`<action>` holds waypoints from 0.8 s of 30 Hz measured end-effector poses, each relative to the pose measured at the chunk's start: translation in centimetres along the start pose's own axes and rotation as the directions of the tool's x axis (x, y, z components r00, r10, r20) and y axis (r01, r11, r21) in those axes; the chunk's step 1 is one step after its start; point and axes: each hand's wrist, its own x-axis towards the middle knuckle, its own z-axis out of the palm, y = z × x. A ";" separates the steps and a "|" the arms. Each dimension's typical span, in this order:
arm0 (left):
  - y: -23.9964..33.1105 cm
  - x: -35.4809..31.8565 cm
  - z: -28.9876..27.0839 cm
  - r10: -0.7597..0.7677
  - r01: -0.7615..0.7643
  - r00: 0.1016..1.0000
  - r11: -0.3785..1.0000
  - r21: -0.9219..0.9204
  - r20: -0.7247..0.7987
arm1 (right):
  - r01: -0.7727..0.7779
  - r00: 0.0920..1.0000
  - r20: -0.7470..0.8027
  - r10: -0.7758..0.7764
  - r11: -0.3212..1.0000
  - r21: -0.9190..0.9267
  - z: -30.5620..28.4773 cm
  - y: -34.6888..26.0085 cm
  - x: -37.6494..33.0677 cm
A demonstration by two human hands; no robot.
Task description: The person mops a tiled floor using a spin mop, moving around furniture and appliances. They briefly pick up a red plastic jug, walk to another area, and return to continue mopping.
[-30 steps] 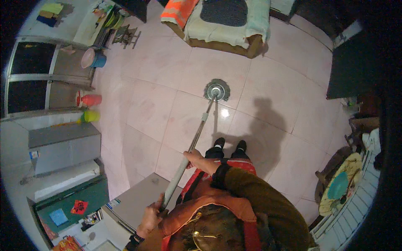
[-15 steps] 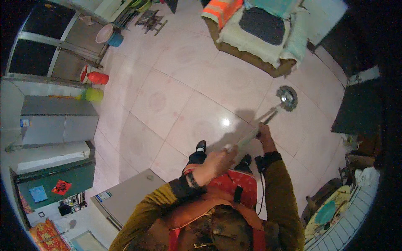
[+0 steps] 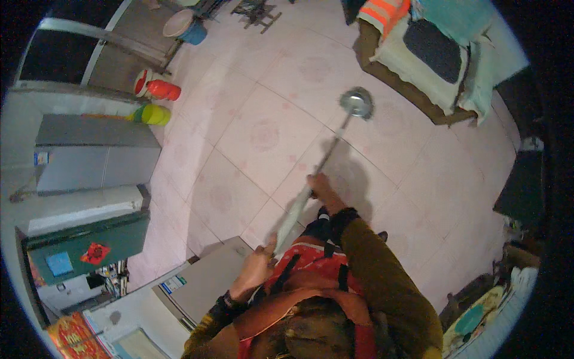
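A mop [image 3: 357, 106] with a round metal disc and a grey fringe rests on the pale tiled floor [image 3: 257, 128], ahead of me. Its long handle slants back toward my body, pale on the near part and dark metal farther along. Around the upper end of the handle, close to my waist, my left hand [image 3: 256, 267] is closed. My right hand [image 3: 323, 186] grips the handle farther down, nearer the mop head. The fingers of both hands are partly hidden by the handle and blur.
A covered sofa [image 3: 412, 66] stands at the far right. Along the left are a red container [image 3: 164, 90], a yellow-green bucket [image 3: 152, 114], a blue bucket [image 3: 192, 33] and a grey fridge [image 3: 98, 167]. A beige cabinet [image 3: 212, 278] is close by my left arm.
The mop head has swept left across the floor, away from the spot right of the sofa's near corner. Both hands have swung left with the handle, and my view has turned.
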 end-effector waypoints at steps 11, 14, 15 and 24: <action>-1.5 -6.3 -13.2 0.152 -0.312 0.908 0.866 0.390 0.390 | -0.321 0.947 0.320 0.035 0.010 0.947 2.9 -10.1 -16.7; 3.9 -2.3 -11.7 0.328 -0.568 0.801 0.682 0.460 0.501 | -0.269 0.947 0.285 0.147 -0.121 0.956 2.2 -3.3 -20.2; 6.2 -1.0 -10.5 0.346 -0.631 0.759 0.601 0.491 0.552 | -0.236 0.949 0.255 0.184 -0.118 0.965 2.0 -0.1 -21.5; 29.2 6.9 14.5 0.685 -0.910 0.251 0.408 -0.074 0.683 | 0.329 0.536 -0.051 0.843 -0.153 0.932 1.2 32.5 -41.6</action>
